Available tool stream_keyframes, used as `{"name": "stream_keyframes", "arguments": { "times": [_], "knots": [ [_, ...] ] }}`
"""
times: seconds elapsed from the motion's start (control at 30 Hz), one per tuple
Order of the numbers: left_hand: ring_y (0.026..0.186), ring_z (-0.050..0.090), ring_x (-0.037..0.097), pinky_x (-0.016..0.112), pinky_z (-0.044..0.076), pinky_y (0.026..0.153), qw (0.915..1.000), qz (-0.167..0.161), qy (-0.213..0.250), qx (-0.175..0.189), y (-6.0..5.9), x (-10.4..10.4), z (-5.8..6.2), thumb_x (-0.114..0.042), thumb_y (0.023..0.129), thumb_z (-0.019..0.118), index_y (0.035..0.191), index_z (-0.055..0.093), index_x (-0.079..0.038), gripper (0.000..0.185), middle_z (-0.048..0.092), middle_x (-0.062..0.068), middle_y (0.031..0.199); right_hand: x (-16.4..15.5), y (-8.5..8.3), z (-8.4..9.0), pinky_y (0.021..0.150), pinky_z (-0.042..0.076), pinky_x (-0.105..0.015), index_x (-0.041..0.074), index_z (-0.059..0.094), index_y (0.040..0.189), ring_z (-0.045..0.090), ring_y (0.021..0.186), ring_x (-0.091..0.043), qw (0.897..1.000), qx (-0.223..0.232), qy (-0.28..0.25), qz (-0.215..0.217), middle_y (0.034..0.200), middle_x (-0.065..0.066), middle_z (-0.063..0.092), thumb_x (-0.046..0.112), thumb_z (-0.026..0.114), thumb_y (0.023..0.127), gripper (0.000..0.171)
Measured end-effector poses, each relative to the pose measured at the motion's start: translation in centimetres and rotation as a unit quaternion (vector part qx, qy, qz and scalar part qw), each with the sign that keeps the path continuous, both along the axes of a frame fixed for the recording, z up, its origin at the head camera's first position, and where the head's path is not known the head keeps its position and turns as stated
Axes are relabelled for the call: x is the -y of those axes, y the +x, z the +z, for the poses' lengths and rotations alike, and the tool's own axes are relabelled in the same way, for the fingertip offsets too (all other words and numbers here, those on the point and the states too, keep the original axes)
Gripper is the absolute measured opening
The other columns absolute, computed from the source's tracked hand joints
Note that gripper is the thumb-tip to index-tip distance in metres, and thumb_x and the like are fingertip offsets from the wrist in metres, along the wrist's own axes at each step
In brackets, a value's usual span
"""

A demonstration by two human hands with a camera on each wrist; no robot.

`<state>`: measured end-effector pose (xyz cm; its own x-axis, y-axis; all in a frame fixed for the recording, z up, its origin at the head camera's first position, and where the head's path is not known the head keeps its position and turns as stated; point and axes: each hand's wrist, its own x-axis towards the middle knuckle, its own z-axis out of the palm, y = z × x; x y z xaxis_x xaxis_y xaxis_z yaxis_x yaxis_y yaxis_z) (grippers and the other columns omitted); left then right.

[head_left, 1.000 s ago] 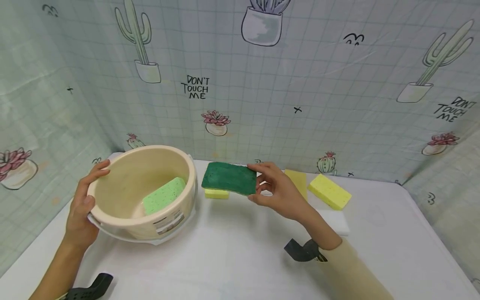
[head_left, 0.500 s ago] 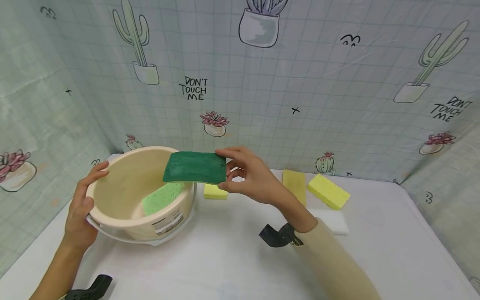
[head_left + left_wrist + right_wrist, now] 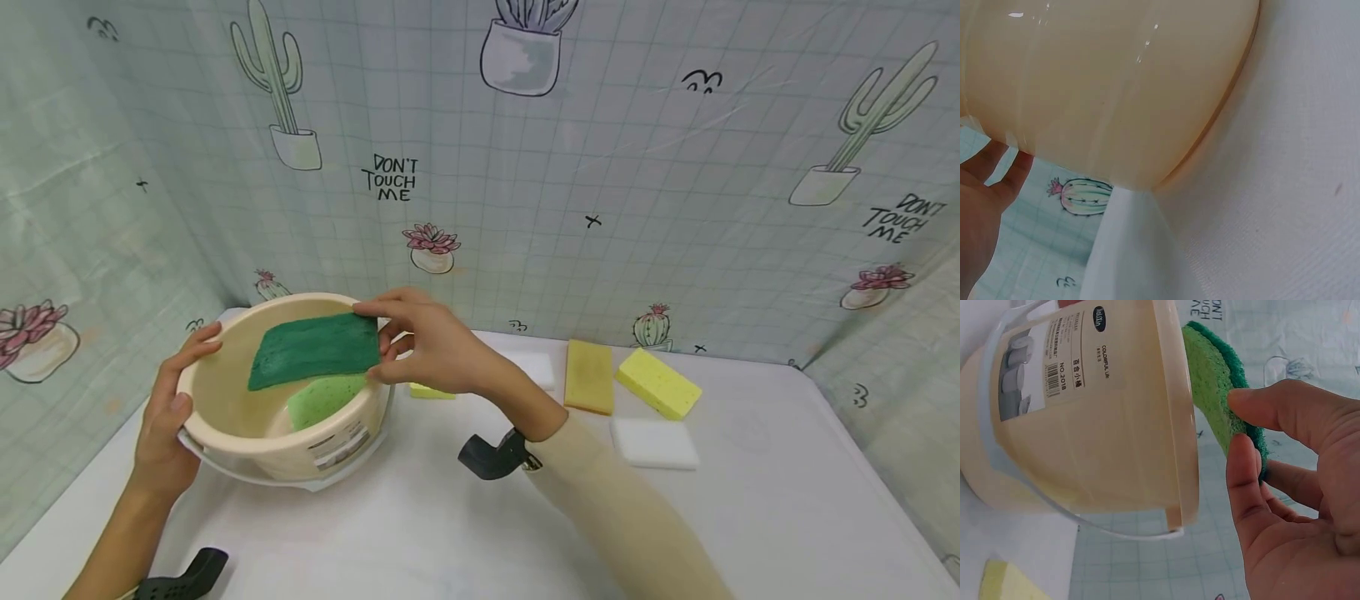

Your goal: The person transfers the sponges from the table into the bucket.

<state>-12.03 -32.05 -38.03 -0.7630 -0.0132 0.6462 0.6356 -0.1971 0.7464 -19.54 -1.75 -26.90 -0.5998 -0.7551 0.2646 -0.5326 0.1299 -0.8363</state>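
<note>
Pinching the scouring sponge (image 3: 311, 350) by its right end, my right hand (image 3: 433, 343) holds it over the bucket (image 3: 225, 375), long axis pointing left. My left hand (image 3: 161, 425) grips the bucket; sponge-to-bucket clearance I can't judge.

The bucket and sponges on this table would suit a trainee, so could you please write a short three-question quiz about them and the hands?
1. Multiple choice: what does the right hand pinch?
a) a yellow sponge
b) a sponge with a dark green face
c) a white pad

2. True or false: a light green sponge lies inside the bucket.

3. Fill in: the hand holding the bucket is the ____ hand.

Key: 1: b. 2: true. 3: left, as the left hand is at its rim.
</note>
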Motion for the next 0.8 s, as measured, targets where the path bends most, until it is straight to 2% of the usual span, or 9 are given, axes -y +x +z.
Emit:
{"name": "stream_keyframes", "arguments": {
  "times": [0.17,0.37,0.53,0.8],
  "knots": [
    [0.14,0.008,0.029,0.026,0.018,0.11,1.0,0.0,0.004,-0.007,-0.1,-0.1,0.0,-0.016,0.092,0.041,0.138,0.038,0.007,0.051,0.016,0.017,0.152,1.7,-0.2,0.4,0.078,0.05,-0.019,0.002,0.047,0.138,0.056,0.087,-0.01,0.999,0.0,0.035,-0.003,0.128,-0.006,0.041,-0.002,0.076,0.077,0.068],
    [0.14,0.007,0.029,0.027,0.014,0.111,1.0,0.003,-0.001,-0.007,0.0,-0.2,0.0,-0.017,0.093,0.041,0.138,0.037,0.007,0.051,0.015,0.017,0.153,3.8,-0.2,0.5,0.075,0.047,-0.012,0.004,0.047,0.14,0.055,0.084,-0.006,0.994,-0.041,0.101,0.0,0.127,-0.005,0.038,0.003,0.077,0.078,0.068],
    [0.14,0.007,0.03,0.028,0.012,0.111,0.9999,0.002,-0.005,-0.012,-0.1,-0.2,-0.1,-0.016,0.092,0.04,0.138,0.037,0.007,0.052,0.015,0.018,0.153,4.9,-0.1,0.3,0.074,0.045,-0.01,0.002,0.047,0.139,0.054,0.084,-0.008,0.991,-0.062,0.117,0.006,0.127,-0.008,0.04,0.004,0.077,0.078,0.068],
    [0.14,0.007,0.029,0.028,0.011,0.111,0.9999,0.009,-0.007,-0.004,0.0,-0.2,-0.1,-0.018,0.092,0.042,0.139,0.038,0.006,0.052,0.015,0.017,0.153,5.9,-0.2,0.2,0.075,0.042,-0.007,0.004,0.045,0.14,0.054,0.084,-0.001,0.984,-0.098,0.146,-0.006,0.129,-0.005,0.04,0.008,0.077,0.079,0.069]
  ]
}}
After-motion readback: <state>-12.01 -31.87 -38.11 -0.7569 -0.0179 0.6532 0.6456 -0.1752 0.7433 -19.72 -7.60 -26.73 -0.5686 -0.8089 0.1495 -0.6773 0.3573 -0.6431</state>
